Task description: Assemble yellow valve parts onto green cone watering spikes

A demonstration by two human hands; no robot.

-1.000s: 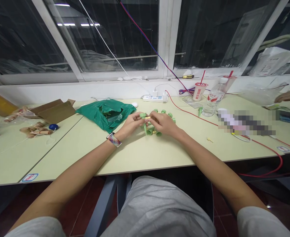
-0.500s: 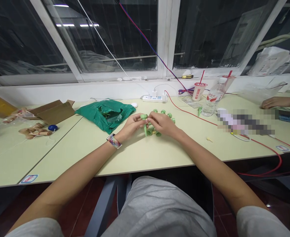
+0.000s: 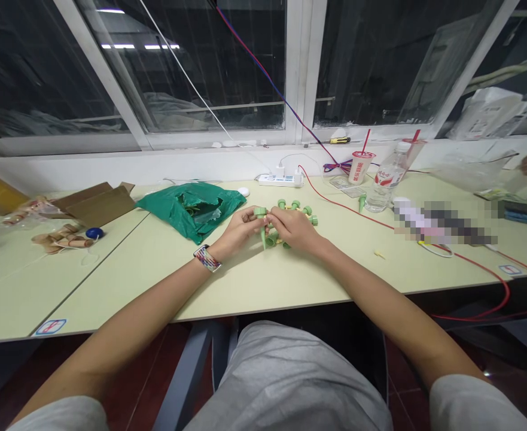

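In the head view, the left hand (image 3: 240, 232) grips a green spike (image 3: 264, 237) above the desk (image 3: 267, 284), its cap upward and its tapered point downward. The right hand (image 3: 296, 228) meets it from the other side, fingers bent and fingertips at the cap; whether they pinch anything is too small to tell. Several capped green pieces (image 3: 295, 205) lie on the desk around and beyond the right hand, partly hidden by it. A torn green bag (image 3: 167, 205) lies near the left hand, and a small yellow piece (image 3: 379, 254) lies well apart to the right. Farther right stands a clear bottle (image 3: 381, 188), just beside another green spike (image 3: 362, 203).
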